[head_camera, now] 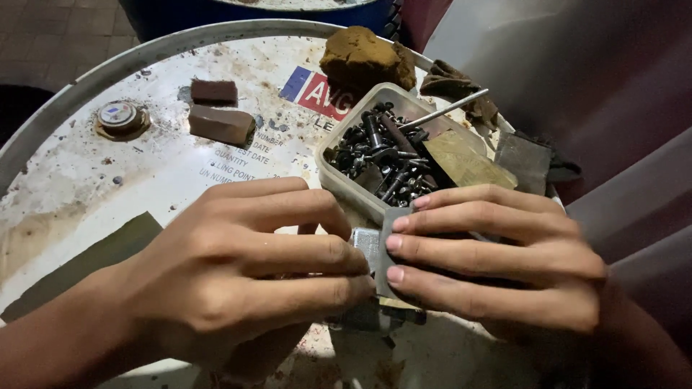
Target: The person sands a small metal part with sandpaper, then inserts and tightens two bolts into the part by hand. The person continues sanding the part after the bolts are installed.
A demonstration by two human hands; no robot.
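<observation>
My left hand and my right hand meet low in the middle of the head view, both closed around a small grey metal part with flat plates. Fingers of each hand wrap it from opposite sides, so most of it is hidden. A darker bit of the part shows below the fingertips. Just behind my hands stands a clear plastic tub full of dark bolts, screws and washers, with a thin metal rod lying across its rim.
All of this rests on a stained white drum lid. On it lie two brown blocks, a round bung cap, a brown lump, rags, and a dark sheet at the left.
</observation>
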